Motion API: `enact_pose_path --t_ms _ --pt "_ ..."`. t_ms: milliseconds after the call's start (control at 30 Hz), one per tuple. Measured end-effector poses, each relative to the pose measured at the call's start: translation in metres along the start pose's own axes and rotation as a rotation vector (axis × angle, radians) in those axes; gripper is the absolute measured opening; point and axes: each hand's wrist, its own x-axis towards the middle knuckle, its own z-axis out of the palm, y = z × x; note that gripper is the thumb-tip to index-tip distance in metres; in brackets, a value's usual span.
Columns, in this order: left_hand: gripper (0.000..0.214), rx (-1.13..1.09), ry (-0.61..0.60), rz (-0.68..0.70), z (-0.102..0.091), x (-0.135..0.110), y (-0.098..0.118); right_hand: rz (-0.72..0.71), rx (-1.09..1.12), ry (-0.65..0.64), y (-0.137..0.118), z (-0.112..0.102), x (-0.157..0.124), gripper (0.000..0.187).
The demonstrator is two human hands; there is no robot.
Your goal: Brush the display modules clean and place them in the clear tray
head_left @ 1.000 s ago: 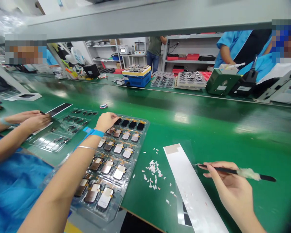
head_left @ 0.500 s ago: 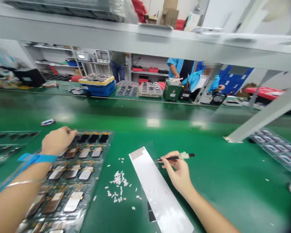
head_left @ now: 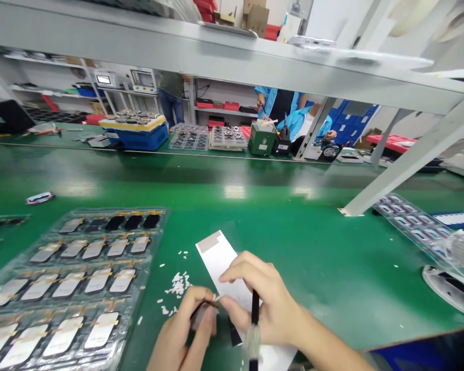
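My left hand (head_left: 189,330) is closed on a small flat part with a gold tab, held low at the near edge of the green belt. My right hand (head_left: 261,304) meets it there, fingertips pinched at the part's tab, with black tweezers (head_left: 254,319) tucked along the palm. Both hands hover over a long white strip (head_left: 220,257) lying on the belt. To the left lies a clear plastic tray (head_left: 139,293) holding rows of similar flat parts. Small white scraps (head_left: 178,284) are scattered between tray and strip.
Another clear tray of parts (head_left: 406,219) lies at the right by a slanted grey frame leg (head_left: 406,167). A blue bin (head_left: 137,135), more trays and a green box (head_left: 261,141) line the far side, where people in blue stand. A grey shelf beam (head_left: 216,56) crosses overhead.
My left hand left the tray's far row and came to the near edge with a part. My right hand moved down and left to meet it; the view shifted right.
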Motion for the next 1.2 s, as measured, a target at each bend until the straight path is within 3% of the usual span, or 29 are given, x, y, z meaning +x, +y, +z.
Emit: enact_pose_path --t_ms 133,300,767,1200 --pt "0.033 -0.135 -0.133 -0.033 0.009 0.013 -0.016 -0.094 -0.239 -0.03 0.016 0.021 -0.008 0.009" --pt "0.026 -0.178 -0.132 -0.049 0.007 0.015 -0.031 -0.088 -0.191 -0.04 0.031 0.033 -0.018 0.008" --pt "0.015 -0.184 -0.183 -0.12 0.0 0.012 -0.025 -0.085 -0.153 -0.017 0.031 0.037 -0.022 0.015" --pt "0.014 0.003 -0.122 0.016 -0.002 0.015 -0.023 -0.051 -0.238 -0.064 0.029 0.04 -0.025 0.018"
